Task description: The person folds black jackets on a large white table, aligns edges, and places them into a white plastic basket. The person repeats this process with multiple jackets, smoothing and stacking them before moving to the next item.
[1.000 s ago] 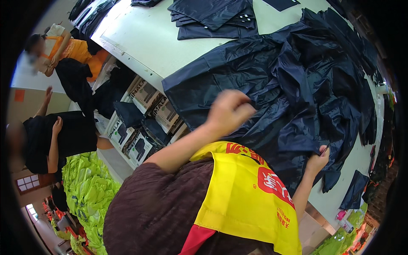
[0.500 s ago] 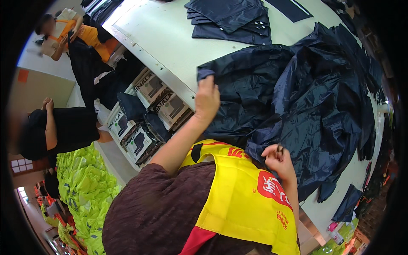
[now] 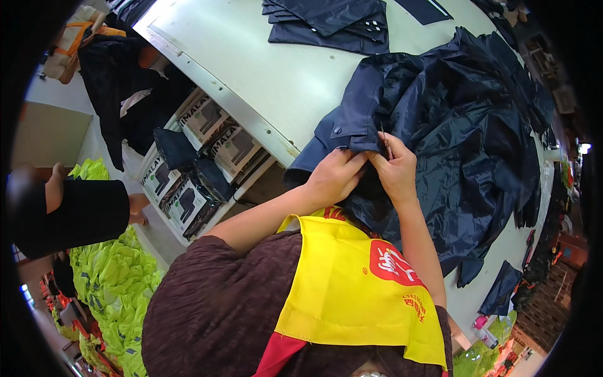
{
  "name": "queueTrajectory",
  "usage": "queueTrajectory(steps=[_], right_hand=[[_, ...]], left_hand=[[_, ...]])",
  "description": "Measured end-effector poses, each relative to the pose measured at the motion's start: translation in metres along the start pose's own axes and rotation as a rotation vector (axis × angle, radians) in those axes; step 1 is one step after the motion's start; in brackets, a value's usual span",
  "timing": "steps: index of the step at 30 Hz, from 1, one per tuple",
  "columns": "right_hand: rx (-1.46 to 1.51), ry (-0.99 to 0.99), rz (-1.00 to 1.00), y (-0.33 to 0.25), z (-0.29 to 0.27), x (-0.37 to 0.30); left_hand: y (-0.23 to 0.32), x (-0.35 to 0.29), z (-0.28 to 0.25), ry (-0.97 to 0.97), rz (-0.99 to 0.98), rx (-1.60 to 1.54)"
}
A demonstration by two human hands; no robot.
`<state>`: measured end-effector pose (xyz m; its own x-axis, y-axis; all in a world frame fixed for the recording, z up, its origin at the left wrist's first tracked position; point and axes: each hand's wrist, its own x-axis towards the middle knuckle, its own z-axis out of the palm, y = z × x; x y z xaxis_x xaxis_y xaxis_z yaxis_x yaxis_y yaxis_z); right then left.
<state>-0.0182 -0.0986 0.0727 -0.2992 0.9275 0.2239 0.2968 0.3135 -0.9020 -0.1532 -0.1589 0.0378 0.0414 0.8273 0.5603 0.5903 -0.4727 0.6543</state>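
A dark blue garment [image 3: 465,138], shiny and crumpled, lies spread over the right part of a pale table [image 3: 251,81], its near edge lifted towards the wearer's waist. A flap with a round snap button [image 3: 337,131] faces up just above the fingers. The left hand [image 3: 333,176] is closed in a pinch on that edge. The right hand [image 3: 397,168], nearly touching it, also pinches the cloth; a thin tool [image 3: 385,143] shows at its fingers, too small to identify. The step in hand looks like close work at the edge; the next move seems to call for a firm left pinch and careful right fingertips. Beyond lie folded dark clothes [image 3: 330,38]; to the left, packages [image 3: 232,147] fill a tray beside the table.
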Motion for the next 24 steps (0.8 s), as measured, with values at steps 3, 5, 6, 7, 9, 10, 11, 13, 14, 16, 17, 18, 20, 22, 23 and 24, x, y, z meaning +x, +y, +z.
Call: queueTrajectory(steps=[3, 5, 6, 7, 9, 10, 11, 13, 14, 16, 17, 18, 20, 22, 23, 24], right_hand=[[0.037, -0.011, 0.007, 0.001, -0.004, -0.005], [0.057, 0.021, 0.041, 0.002, -0.007, -0.009], [0.068, 0.037, 0.059, 0.002, -0.008, -0.011], [0.087, 0.036, 0.082, 0.000, -0.009, -0.014], [0.123, 0.039, 0.129, -0.008, -0.011, -0.018], [0.126, 0.047, 0.138, -0.007, -0.012, -0.020], [0.132, 0.051, 0.143, -0.006, -0.011, -0.021], [0.048, 0.037, 0.104, -0.005, -0.010, -0.023], [-0.045, 0.021, 0.057, -0.006, -0.010, -0.024], [-0.166, 0.023, -0.027, -0.006, -0.009, -0.026], [-0.230, 0.072, -0.086, -0.010, -0.010, -0.026], [-0.295, 0.121, -0.143, -0.017, -0.013, -0.026], [-0.431, 0.165, -0.308, -0.025, -0.025, -0.032], [-0.472, 0.191, -0.590, -0.025, -0.032, -0.036], [-0.505, 0.209, -0.722, -0.026, -0.037, -0.040], [-0.497, 0.149, -0.761, -0.034, -0.044, -0.045]], left_hand=[[-0.004, -0.016, 0.003, 0.011, -0.404, -0.632], [-0.011, -0.027, -0.005, -0.030, -0.771, -1.183], [-0.014, -0.026, -0.009, 0.102, -0.916, -1.465], [-0.016, -0.023, -0.015, 0.100, -1.008, -1.563], [-0.010, -0.008, -0.031, 0.068, -1.092, -1.644], [-0.012, -0.006, -0.030, 0.001, -1.053, -1.597], [-0.009, -0.001, -0.031, -0.054, -1.007, -1.595], [-0.001, 0.010, -0.032, -0.166, -0.914, -1.586], [-0.002, 0.012, -0.025, -0.213, -0.992, -1.392], [0.003, 0.016, -0.017, -0.158, -1.024, -1.348], [0.006, 0.021, -0.016, -0.133, -1.038, -1.324], [0.014, 0.028, -0.020, -0.066, -1.035, -1.316], [0.015, 0.034, -0.026, -0.045, -1.022, -1.244], [0.016, 0.036, -0.035, -0.092, -0.960, -1.139], [0.015, 0.036, -0.040, -0.144, -0.935, -1.104], [0.015, 0.036, -0.042, -0.198, -0.909, -1.068]])
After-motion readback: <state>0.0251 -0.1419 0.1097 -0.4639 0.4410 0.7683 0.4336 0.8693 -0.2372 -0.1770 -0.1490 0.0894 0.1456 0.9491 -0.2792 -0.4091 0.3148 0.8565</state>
